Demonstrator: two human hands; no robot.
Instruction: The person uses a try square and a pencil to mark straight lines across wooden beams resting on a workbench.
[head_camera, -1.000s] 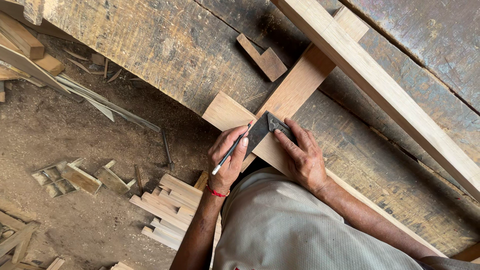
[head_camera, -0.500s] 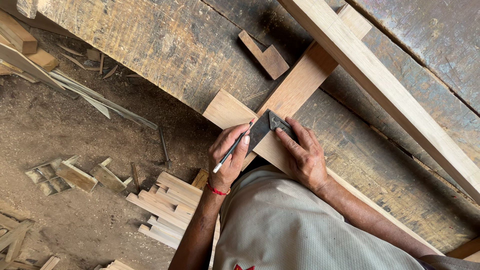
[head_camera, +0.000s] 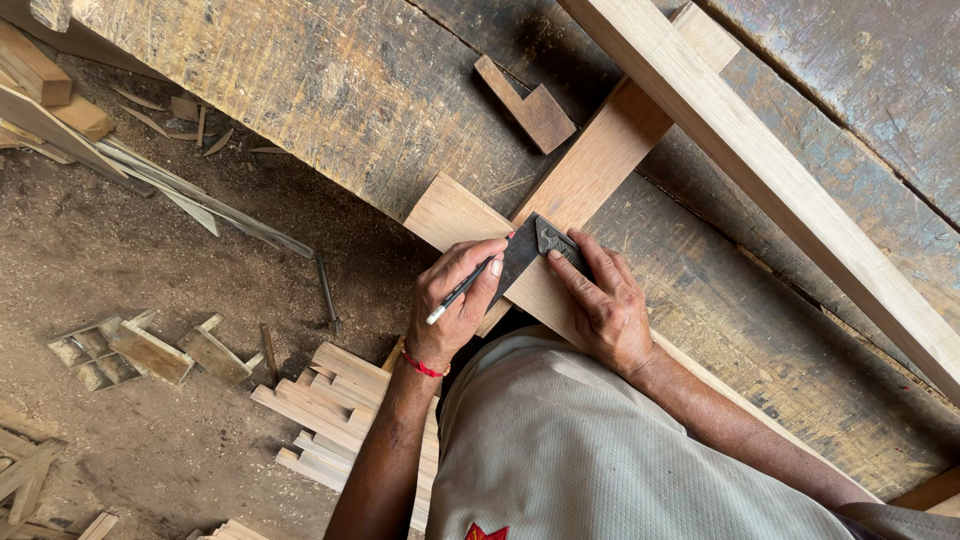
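Fingers, left hand (head_camera: 455, 300): curled together and pinched on a dark pencil (head_camera: 462, 290), whose light end points back toward the wrist and whose tip is up at the edge of the square.
Fingers, right hand (head_camera: 600, 305): spread and pressed flat, the fingertips (head_camera: 570, 272) bearing down on the dark metal try square (head_camera: 530, 252).
Arms: both reach away from the body. The left forearm comes straight up from near, with a red thread at the wrist. The right forearm comes in slanting from the near right.
Square: lies flat on the pale board (head_camera: 452, 215), at the spot where a second board (head_camera: 600, 160) crosses it.
Progress: the square looks set and the pencil tip is at its blade. I cannot make out a drawn line, so the marking seems to be only beginning.
Near left: a heap of pale offcuts (head_camera: 335, 405) on the dusty floor.
Farther: the scarred workbench (head_camera: 330, 90), with a small L-shaped block (head_camera: 528, 108) on it and a long pale batten (head_camera: 770, 175) slanting across the right.
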